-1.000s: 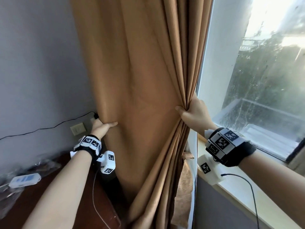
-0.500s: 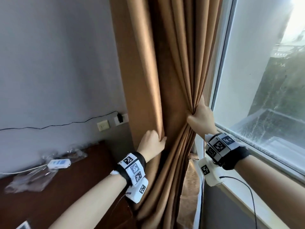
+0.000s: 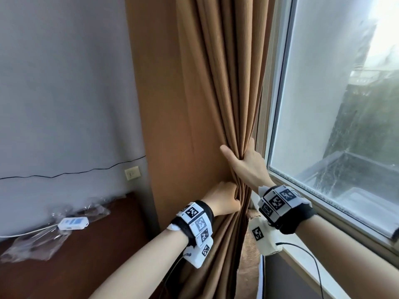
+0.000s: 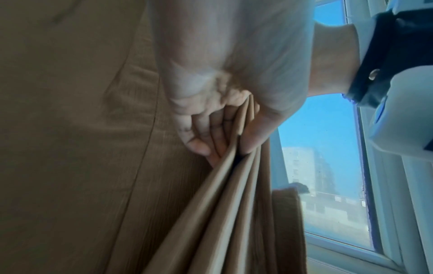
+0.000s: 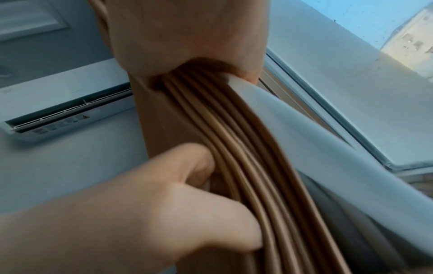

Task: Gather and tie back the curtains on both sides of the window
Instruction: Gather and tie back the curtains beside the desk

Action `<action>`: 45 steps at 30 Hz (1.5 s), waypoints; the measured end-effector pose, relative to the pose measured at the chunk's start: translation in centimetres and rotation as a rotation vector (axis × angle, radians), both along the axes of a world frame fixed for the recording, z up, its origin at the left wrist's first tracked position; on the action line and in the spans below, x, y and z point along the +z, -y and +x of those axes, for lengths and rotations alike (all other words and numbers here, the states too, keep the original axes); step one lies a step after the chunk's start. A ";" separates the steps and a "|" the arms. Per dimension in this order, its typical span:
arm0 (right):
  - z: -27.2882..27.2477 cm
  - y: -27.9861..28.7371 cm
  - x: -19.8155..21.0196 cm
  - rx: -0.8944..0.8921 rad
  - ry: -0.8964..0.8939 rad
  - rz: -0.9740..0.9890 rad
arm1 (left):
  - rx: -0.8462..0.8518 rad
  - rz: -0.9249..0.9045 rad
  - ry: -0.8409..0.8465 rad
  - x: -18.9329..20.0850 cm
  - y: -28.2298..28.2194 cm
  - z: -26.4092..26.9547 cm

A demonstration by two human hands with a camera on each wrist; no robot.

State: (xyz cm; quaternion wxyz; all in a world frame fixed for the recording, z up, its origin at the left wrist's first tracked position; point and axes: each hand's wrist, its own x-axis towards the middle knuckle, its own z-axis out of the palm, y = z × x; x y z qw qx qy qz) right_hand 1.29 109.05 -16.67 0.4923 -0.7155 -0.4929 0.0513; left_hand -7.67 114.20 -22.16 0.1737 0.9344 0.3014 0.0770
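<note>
Gripping upright curtain (image 3: 194, 104) folds, left hand (image 3: 222, 198) below, right hand (image 3: 244, 162) above

curtain (image 3: 207, 104) left of window (image 3: 336, 126)

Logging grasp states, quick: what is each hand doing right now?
Left hand: fingers curled round the gathered folds of the brown fabric curtain.
Right hand: holds the same curtain bundle higher up, thumb extended across it.

A grey wall (image 3: 64, 83) bears a socket (image 3: 132, 173) above dark wooden furniture (image 3: 86, 255); the window (image 3: 345, 104) glows bright.
</note>
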 end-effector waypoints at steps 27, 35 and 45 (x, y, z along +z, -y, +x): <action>3.9 -1.3 -1.8 -0.071 0.192 0.032 | 0.656 -0.583 0.691 -5.1 -27.7 -10.6; 3.3 -1.7 -1.5 -0.064 0.191 0.037 | 0.628 -0.150 0.486 -5.4 -17.5 -7.8; 2.4 -1.1 -1.7 -0.042 0.188 0.046 | 0.240 0.038 0.231 -1.7 -2.1 -1.7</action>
